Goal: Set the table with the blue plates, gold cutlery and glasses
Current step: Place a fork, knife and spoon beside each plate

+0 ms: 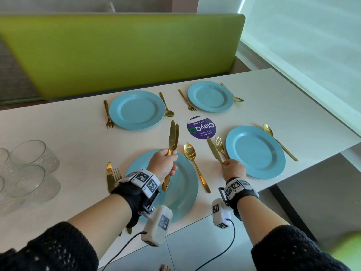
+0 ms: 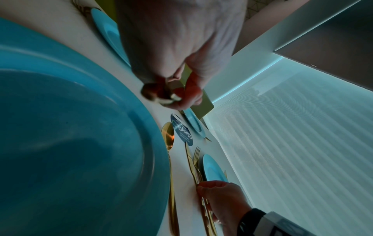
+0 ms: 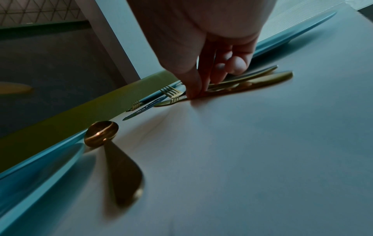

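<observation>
Four blue plates lie on the white table (image 1: 58, 133): far left (image 1: 136, 110), far right (image 1: 210, 96), near right (image 1: 256, 151) and near left (image 1: 183, 184). My left hand (image 1: 163, 165) hovers over the near left plate (image 2: 70, 127) and grips two gold knives (image 1: 172, 137), blades pointing away. My right hand (image 1: 233, 169) pinches the handle of a gold knife (image 1: 214, 149) lying beside a fork (image 1: 220, 147), left of the near right plate. In the right wrist view its fingertips (image 3: 193, 94) sit on the table at that cutlery (image 3: 272, 78). Several clear glasses (image 1: 29, 159) stand at the left.
Forks and spoons flank both far plates. A spoon (image 1: 195, 165) lies right of the near left plate, with a knife (image 1: 110, 175) and fork (image 1: 117, 174) to its left. A purple round sticker (image 1: 201, 127) marks the centre. A green bench back (image 1: 117, 51) runs behind the table.
</observation>
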`<action>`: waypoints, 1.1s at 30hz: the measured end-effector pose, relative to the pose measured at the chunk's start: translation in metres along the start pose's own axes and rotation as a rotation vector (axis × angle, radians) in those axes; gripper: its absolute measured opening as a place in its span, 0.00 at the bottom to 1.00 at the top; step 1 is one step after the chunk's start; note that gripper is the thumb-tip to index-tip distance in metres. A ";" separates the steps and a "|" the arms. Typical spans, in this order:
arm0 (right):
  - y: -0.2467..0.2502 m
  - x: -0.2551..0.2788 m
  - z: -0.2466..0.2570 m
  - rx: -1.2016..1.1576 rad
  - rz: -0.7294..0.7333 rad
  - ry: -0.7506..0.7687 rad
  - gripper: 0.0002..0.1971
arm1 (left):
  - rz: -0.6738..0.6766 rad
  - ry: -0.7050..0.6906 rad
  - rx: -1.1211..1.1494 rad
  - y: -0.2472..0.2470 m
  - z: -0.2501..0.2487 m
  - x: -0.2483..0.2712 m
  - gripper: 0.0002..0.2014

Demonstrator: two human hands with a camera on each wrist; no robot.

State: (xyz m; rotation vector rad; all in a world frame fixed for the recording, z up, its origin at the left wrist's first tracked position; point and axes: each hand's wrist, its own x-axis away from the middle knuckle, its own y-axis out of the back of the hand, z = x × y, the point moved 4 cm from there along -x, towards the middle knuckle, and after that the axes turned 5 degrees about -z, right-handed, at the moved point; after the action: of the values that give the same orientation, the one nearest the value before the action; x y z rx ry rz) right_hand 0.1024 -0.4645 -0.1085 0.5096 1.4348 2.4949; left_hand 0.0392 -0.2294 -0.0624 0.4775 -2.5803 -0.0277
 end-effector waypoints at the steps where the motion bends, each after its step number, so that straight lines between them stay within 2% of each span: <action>1: 0.000 0.000 0.000 0.000 0.000 0.002 0.14 | -0.001 0.000 -0.001 0.000 0.000 0.000 0.08; 12: 0.009 0.000 -0.003 -0.036 -0.017 -0.014 0.14 | -0.019 -0.008 0.009 -0.004 0.003 0.002 0.07; 19: 0.018 0.013 0.000 -0.043 -0.031 0.048 0.13 | -0.020 -0.025 0.056 -0.012 0.003 0.005 0.08; 22: 0.018 0.024 0.009 -0.060 0.035 0.093 0.11 | -0.015 -0.006 0.100 -0.015 0.003 0.006 0.09; 25: 0.014 0.043 0.031 -0.087 0.163 0.218 0.12 | -0.018 0.001 0.098 -0.016 0.003 0.006 0.08; 28: 0.007 0.063 0.055 -0.173 0.269 0.274 0.10 | -0.005 -0.011 0.076 -0.017 -0.002 0.005 0.07; 30: 0.002 0.073 0.071 -0.271 0.304 0.251 0.08 | 0.004 -0.019 0.051 -0.016 -0.007 0.004 0.07; 33: 0.001 0.085 0.093 -0.278 0.289 0.288 0.12 | 0.019 -0.021 0.012 -0.007 -0.014 0.000 0.08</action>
State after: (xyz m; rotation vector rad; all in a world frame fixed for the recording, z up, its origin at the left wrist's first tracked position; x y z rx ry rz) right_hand 0.0618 -0.3614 -0.0489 0.3334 1.1353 3.0415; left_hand 0.0484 -0.2351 -0.0514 0.4590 -2.6068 -0.0111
